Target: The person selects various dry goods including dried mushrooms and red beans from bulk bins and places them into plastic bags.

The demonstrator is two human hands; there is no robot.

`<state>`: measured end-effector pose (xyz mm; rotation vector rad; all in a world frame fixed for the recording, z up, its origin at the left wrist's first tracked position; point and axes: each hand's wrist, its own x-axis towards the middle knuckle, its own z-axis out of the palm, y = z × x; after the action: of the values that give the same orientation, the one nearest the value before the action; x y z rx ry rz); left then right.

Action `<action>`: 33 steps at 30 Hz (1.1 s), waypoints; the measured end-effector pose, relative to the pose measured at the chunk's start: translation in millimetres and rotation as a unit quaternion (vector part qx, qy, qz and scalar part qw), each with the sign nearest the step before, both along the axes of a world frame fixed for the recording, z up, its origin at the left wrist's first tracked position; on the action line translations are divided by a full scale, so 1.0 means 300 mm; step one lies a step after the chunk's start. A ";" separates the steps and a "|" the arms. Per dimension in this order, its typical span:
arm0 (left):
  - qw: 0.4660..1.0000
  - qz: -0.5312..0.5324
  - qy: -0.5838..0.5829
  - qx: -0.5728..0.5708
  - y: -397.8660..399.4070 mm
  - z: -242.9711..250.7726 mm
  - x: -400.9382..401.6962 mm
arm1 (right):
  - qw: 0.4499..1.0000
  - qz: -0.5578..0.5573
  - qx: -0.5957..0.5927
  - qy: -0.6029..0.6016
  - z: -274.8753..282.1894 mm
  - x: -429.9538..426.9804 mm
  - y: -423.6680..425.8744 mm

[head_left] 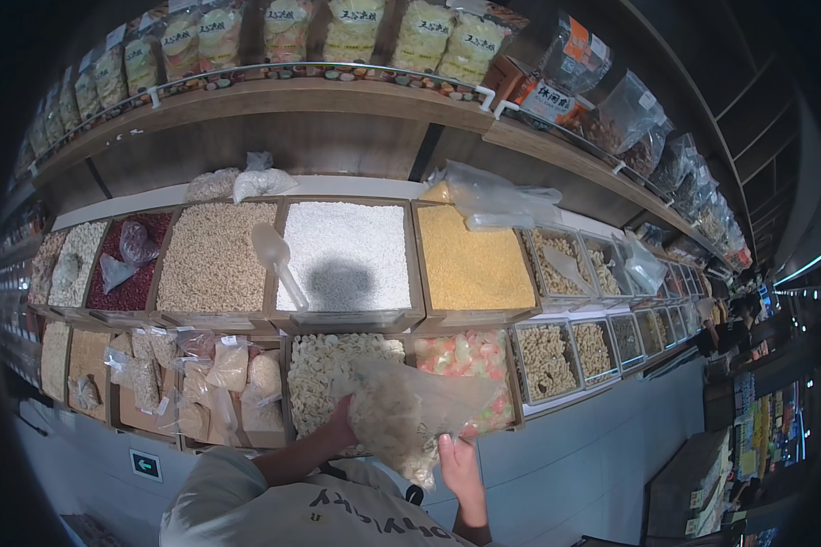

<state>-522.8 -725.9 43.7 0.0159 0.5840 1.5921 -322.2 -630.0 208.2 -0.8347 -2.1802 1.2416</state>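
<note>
A large clear plastic bag (400, 417) with pale contents hangs in front of my body, over the front bins. My left hand (345, 420) is at its left side, the fingers partly hidden behind the bag. At the bag's lower right edge is my right hand (458, 461), thumb up, seeming to pinch the plastic. Below the bag lie a bin of pale flat slices (315, 369) and a bin of pink and green wrapped pieces (462, 349). Farther back, a clear plastic scoop (280, 263) rests across the edge between tan grain (212, 260) and white grain (345, 239).
Yellow grain (475, 260) fills a bin at back right, with empty-looking plastic bags (499, 195) behind it. Packed bags of grain (229, 366) fill front-left bins. Clear bins of peanuts (547, 362) run off right. A wooden shelf (294, 96) holding packets overhangs the bins.
</note>
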 end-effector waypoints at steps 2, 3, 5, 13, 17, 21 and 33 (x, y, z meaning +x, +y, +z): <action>0.987 -0.021 0.149 0.053 -0.002 -0.014 0.008 | 1.000 0.025 0.003 -0.017 0.051 -0.015 0.002; 0.977 -0.028 0.198 0.071 0.003 0.001 0.011 | 0.998 0.044 0.007 -0.035 0.072 -0.018 0.005; 0.978 -0.025 0.202 0.040 0.008 0.090 0.020 | 0.997 0.060 0.030 -0.022 0.096 -0.035 0.010; 0.986 0.029 -0.159 0.041 0.019 0.028 0.005 | 0.996 0.084 0.017 -0.034 0.139 -0.087 0.022; 0.979 0.057 -0.195 0.024 0.025 0.036 -0.004 | 0.995 0.086 0.042 -0.024 0.141 -0.104 0.009; 0.997 0.069 0.043 0.012 0.012 0.098 -0.002 | 0.998 0.059 0.003 0.013 0.140 -0.105 0.008; 0.974 0.040 -0.225 -0.010 -0.002 0.066 -0.047 | 0.977 -0.020 -0.212 0.006 0.212 -0.148 -0.064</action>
<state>-537.0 -726.4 63.5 -0.3790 0.2485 1.5989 -366.6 -649.2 271.7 -1.0242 -1.9012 1.7180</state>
